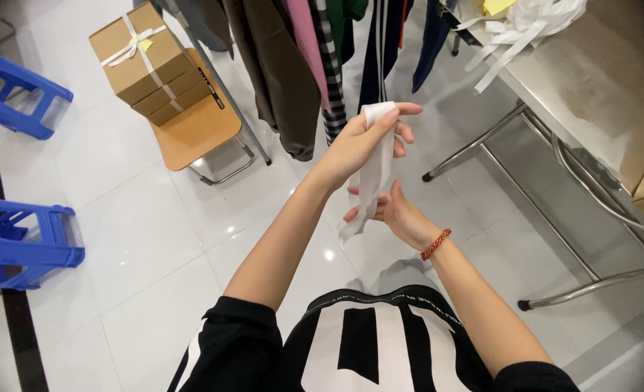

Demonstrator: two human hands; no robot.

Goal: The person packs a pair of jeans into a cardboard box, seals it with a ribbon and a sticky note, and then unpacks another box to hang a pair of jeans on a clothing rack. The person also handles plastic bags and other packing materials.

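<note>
My left hand (362, 141) is raised in front of me and pinches the top end of a white fabric strip (375, 170). The strip hangs down from its fingers. Just below, my right hand (392, 213), with a red beaded bracelet at the wrist, has its fingers spread around the strip's lower part and touches it. The strip's loose end dangles below both hands, over the white tiled floor.
A metal table (598, 94) at the right carries a pile of white strips (532, 25). Clothes (300, 65) hang on a rack ahead. A chair (198, 131) holds stacked cardboard boxes (151, 62). Blue plastic stools (21, 243) stand at the left.
</note>
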